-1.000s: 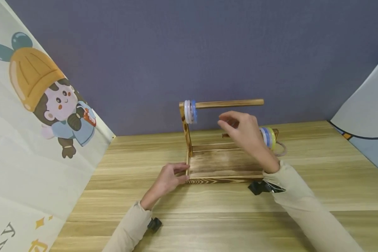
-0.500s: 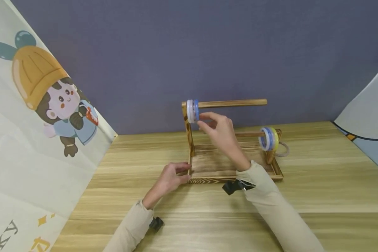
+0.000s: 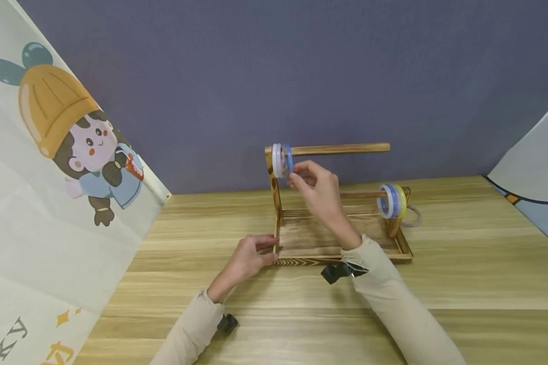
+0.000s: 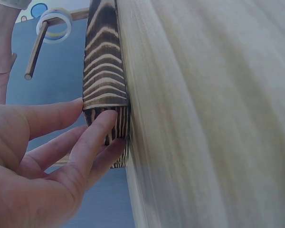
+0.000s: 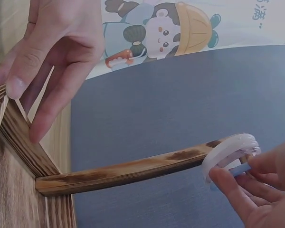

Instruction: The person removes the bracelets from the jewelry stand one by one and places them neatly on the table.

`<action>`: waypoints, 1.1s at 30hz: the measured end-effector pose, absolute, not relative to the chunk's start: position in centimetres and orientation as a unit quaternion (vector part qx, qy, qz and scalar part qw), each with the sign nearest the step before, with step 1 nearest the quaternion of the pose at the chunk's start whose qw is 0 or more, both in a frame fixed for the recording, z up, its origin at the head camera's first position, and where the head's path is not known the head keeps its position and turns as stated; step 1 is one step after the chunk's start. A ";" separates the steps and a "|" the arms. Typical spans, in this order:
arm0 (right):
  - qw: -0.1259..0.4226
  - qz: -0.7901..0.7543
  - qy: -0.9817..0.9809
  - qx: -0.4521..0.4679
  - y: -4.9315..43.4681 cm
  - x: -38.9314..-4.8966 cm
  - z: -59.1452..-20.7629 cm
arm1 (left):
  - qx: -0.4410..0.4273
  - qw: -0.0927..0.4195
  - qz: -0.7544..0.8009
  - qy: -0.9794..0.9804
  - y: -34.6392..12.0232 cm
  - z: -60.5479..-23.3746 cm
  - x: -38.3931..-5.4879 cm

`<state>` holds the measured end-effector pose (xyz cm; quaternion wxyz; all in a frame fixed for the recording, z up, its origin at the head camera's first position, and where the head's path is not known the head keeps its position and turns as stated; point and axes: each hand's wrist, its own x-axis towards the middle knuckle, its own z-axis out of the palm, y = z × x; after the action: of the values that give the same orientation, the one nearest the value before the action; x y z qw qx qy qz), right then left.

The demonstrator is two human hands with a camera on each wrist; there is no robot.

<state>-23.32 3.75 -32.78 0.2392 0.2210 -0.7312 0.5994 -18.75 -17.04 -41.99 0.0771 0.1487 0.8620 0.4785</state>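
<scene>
A wooden bangle stand (image 3: 333,259) has a tray base and two horizontal rods. My left hand (image 3: 248,257) holds the tray's left front corner, thumb and fingers against its striped wood (image 4: 104,76). At the left end of the upper rod (image 3: 342,149), my right hand (image 3: 319,192) pinches a blue bangle (image 3: 289,159) between thumb and fingertips. White bangles (image 3: 277,161) hang just left of it, by the upright post (image 3: 276,197). In the right wrist view the blue bangle shows as a pale blue edge between my right fingers, beside a white bangle (image 5: 223,152).
White, blue and yellow bangles (image 3: 400,202) hang at the right end of the lower rod (image 3: 361,194). A pinkish-brown ring (image 3: 413,217) lies on the table (image 3: 475,243) behind the tray's right end. A dark blue-grey partition (image 3: 219,101) stands behind.
My right hand has moved left from above the lower rod to the upper rod's bangles and now grips the blue one, which sits slightly farther right of the white ones. My left hand stays put.
</scene>
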 end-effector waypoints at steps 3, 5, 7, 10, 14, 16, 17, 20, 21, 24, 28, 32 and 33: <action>0.247 0.601 -0.727 0.223 3.6 -23.5 -32.9 | 0.148 0.078 0.479 0.862 -17.1 -42.0 -18.7; 0.251 0.602 -0.725 0.220 3.5 -23.2 -32.5 | 0.149 0.078 0.479 0.862 -17.1 -42.0 -18.7; 0.254 0.601 -0.725 0.219 3.4 -22.3 -31.8 | 0.147 0.079 0.479 0.862 -17.1 -42.0 -18.6; 0.262 0.598 -0.725 0.218 3.2 -21.1 -30.6 | 0.146 0.080 0.479 0.862 -17.1 -42.0 -18.6; 0.276 0.592 -0.724 0.222 3.2 -20.8 -30.1 | 0.147 0.075 0.481 0.861 -17.1 -42.0 -18.6; 0.281 0.595 -0.719 0.223 3.3 -21.3 -30.5 | 0.147 0.073 0.483 0.860 -17.1 -42.0 -18.7; 0.284 0.596 -0.717 0.225 3.4 -21.7 -30.7 | 0.147 0.074 0.484 0.859 -17.1 -42.0 -18.7; 0.294 0.597 -0.712 0.227 3.8 -22.9 -31.6 | 0.146 0.079 0.487 0.858 -17.1 -42.1 -18.7; 0.297 0.596 -0.711 0.227 4.0 -23.2 -31.8 | 0.145 0.080 0.487 0.857 -17.1 -42.1 -18.7; 0.301 0.589 -0.716 0.225 4.6 -23.7 -32.0 | 0.142 0.080 0.486 0.859 -17.0 -42.1 -18.7; 0.300 0.579 -0.724 0.224 5.3 -23.7 -32.0 | 0.142 0.077 0.480 0.862 -17.1 -42.0 -18.6; 0.304 0.570 -0.730 0.221 6.1 -23.6 -32.1 | 0.142 0.077 0.482 0.861 -17.1 -42.0 -18.6; 0.306 0.567 -0.732 0.221 6.3 -23.6 -32.1 | 0.142 0.077 0.483 0.861 -17.1 -42.0 -18.6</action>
<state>-23.56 6.28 -32.09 0.3062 0.2207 -0.7322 0.5669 -18.59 -17.08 -42.03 0.0768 0.1417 0.8608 0.4828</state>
